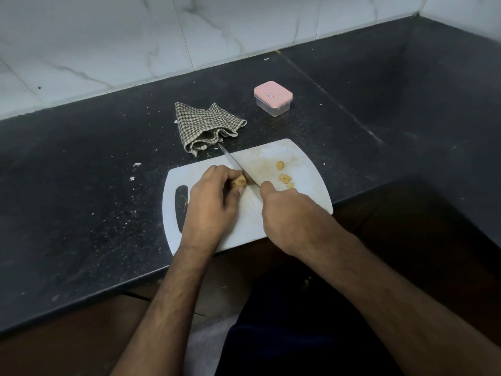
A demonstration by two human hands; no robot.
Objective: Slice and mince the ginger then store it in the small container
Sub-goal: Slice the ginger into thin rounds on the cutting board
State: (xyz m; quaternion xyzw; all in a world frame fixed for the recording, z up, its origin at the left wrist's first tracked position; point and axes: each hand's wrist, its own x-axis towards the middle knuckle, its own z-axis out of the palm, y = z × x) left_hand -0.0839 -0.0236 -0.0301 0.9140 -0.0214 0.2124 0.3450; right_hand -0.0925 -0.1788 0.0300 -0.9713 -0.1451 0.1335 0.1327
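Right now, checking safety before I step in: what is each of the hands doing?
Left hand: closed on the ginger, pinning it to the cutting board.
Right hand: closed on the knife.

Path to container (pixel 273 99) open – cloth (pixel 207 126) sits left, w/ gap

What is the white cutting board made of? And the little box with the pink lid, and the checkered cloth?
The cutting board looks like smooth white plastic, thin, with a molded handle slot. The little box seems to be clear plastic, since you can see through its walls, under a matte pink lid, probably plastic too. The cloth looks like soft woven fabric: it folds and wrinkles.
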